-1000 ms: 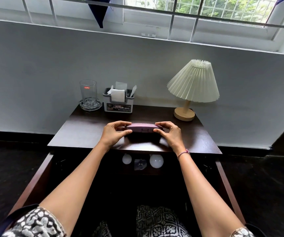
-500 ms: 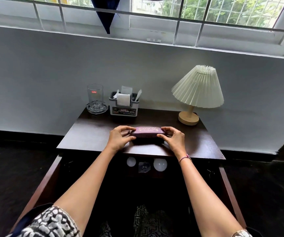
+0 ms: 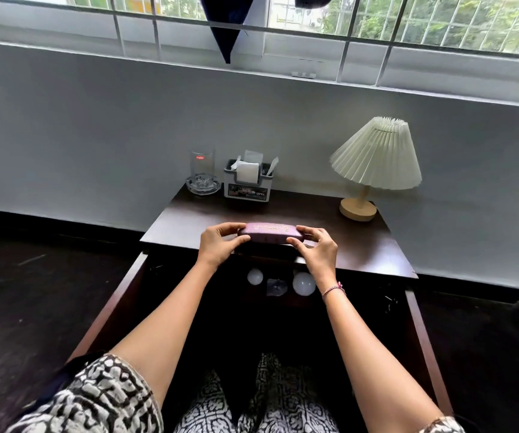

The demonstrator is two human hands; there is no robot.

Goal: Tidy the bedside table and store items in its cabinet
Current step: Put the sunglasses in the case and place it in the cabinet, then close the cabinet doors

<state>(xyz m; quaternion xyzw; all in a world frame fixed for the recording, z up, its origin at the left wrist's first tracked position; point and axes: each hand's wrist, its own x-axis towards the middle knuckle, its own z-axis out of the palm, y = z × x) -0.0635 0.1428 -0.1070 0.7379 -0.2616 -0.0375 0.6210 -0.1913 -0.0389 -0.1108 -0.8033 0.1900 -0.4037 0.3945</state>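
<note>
A purple oblong case [image 3: 269,233] with gold lettering hangs just above the front edge of the dark wooden bedside table [image 3: 367,245]. My left hand [image 3: 219,246] grips its left end with curled fingers and thumb. My right hand [image 3: 316,250] grips its right end the same way. Below the tabletop the cabinet [image 3: 220,307] stands open, both doors swung out. Inside it lie two white bulbs [image 3: 304,283] and a small dark object [image 3: 276,286].
At the table's back stand a glass [image 3: 202,165] in a glass ashtray [image 3: 203,185], a grey tissue holder [image 3: 247,182] and a pleated lamp [image 3: 376,157] at the right. Open doors [image 3: 426,348] flank my arms. A white wall rises behind.
Both hands have lifted the purple case off the tabletop and drawn it toward the front edge. The camera has tilted up and pulled back a little.
</note>
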